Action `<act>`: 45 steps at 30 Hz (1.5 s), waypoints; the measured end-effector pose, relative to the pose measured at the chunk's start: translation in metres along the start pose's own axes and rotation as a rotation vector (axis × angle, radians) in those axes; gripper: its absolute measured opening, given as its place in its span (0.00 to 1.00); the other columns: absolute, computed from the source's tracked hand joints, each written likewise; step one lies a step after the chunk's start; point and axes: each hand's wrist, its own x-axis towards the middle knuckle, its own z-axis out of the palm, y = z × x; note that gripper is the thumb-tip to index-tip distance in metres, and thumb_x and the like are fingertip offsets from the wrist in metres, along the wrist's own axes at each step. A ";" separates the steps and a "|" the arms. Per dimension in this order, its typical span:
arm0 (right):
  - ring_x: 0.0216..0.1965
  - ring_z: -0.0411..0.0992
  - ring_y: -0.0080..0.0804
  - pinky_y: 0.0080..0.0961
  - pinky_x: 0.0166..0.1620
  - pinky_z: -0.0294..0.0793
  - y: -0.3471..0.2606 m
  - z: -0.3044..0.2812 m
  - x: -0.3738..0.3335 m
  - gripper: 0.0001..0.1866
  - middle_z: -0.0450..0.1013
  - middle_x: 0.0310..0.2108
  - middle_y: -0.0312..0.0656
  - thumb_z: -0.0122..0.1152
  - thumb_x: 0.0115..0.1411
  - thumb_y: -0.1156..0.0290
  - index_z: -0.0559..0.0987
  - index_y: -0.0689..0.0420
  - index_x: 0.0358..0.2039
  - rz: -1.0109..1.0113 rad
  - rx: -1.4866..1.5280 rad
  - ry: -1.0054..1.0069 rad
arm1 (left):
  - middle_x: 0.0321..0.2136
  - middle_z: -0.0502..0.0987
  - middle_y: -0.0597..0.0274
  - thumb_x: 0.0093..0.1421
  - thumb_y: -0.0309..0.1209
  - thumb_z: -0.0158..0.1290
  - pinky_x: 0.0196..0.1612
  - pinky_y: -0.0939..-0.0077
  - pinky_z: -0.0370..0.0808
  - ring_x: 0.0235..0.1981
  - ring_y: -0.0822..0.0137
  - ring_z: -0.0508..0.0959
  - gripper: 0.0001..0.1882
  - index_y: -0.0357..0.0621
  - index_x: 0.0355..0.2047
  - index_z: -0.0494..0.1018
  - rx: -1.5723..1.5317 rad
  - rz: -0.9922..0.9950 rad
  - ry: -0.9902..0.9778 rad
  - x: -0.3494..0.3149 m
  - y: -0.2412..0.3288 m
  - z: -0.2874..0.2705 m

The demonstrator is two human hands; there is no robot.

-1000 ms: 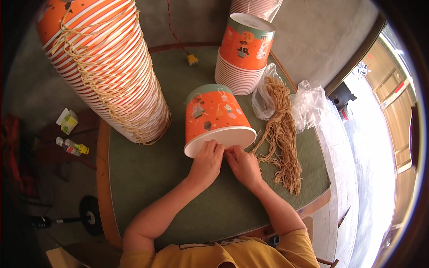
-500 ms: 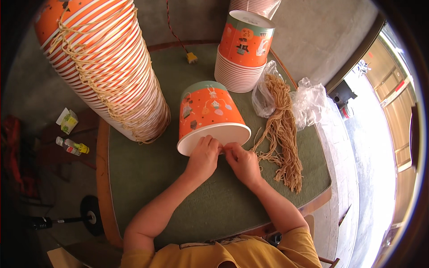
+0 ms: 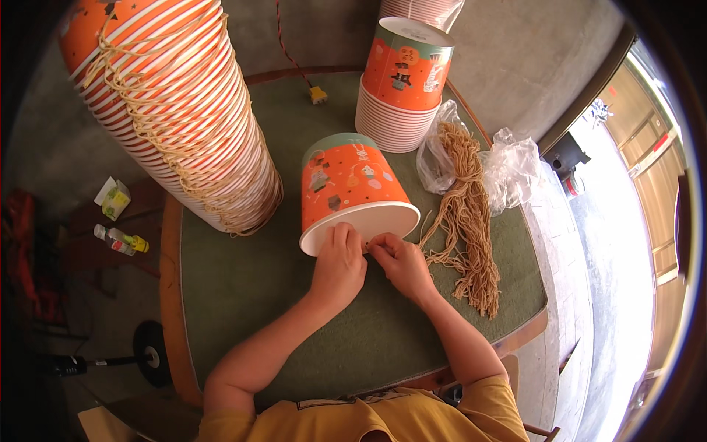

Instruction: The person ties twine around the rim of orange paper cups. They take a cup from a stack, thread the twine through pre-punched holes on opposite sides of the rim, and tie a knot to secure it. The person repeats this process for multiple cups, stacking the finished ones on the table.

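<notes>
A paper bucket (image 3: 353,180), orange with a green band and cartoon figures, lies tilted on the table with its white-rimmed mouth toward me. My left hand (image 3: 339,267) is closed on the near rim, its fingertips reaching inside the mouth. Right beside it, my right hand (image 3: 403,267) pinches at the same edge with thumb and fingers pressed together. Whatever is in that pinch is too small to make out. A bundle of tan cords (image 3: 471,228) lies just right of my right hand, with loose strands trailing toward the bucket.
At the left leans a tall stack of nested buckets (image 3: 177,125) draped with cord loops. A shorter bucket stack (image 3: 401,88) stands at the back, near crumpled clear plastic bags (image 3: 509,171). A yellow connector on a twisted wire (image 3: 318,95) rests on the green tabletop (image 3: 294,368).
The bucket has shifted slightly right and turned a little, so its printed figures sit farther right. Both hands stay at the rim, and the right hand's fingers have moved slightly.
</notes>
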 end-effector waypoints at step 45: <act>0.22 0.77 0.45 0.40 0.25 0.76 0.011 0.004 -0.027 0.08 0.76 0.20 0.43 0.57 0.62 0.69 0.73 0.51 0.42 -0.236 -0.420 0.092 | 0.34 0.69 0.54 0.50 0.16 0.57 0.41 0.54 0.70 0.39 0.48 0.70 0.12 0.39 0.32 0.67 -0.141 -0.080 0.056 0.004 -0.013 0.005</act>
